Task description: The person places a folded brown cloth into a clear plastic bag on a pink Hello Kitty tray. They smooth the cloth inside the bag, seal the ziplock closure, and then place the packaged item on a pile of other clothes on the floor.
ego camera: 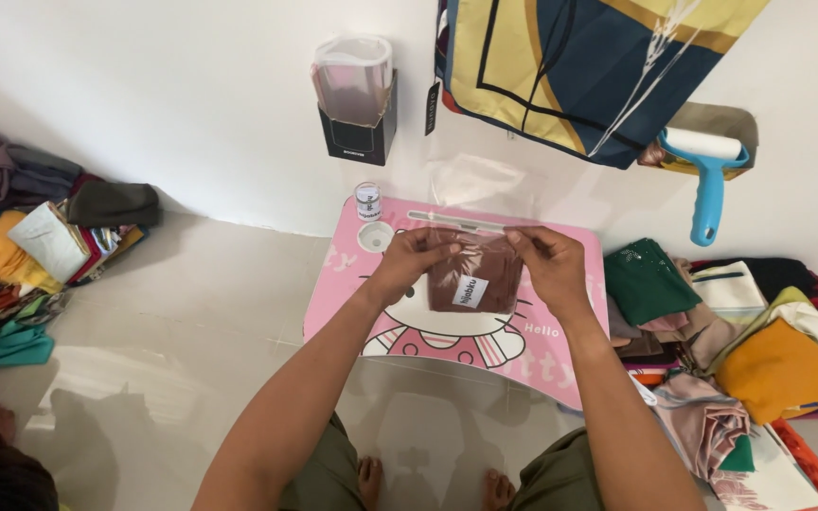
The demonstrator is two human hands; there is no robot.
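Observation:
A clear plastic bag point(477, 270) with a folded brown cloth and a small white label inside lies over a pink cartoon lap table point(560, 350). My left hand point(409, 260) pinches the bag's upper left corner. My right hand point(546, 265) pinches its upper right corner. The bag's open flap stretches flat between the two hands toward the wall.
A small white-capped jar point(367, 201) stands at the table's far left corner. A black box with a plastic bag point(357, 99) sits by the wall. Folded cloth piles lie left point(30, 255) and right point(740, 341). A blue lint roller point(707, 175) rests at right. A patterned cloth point(579, 66) hangs above.

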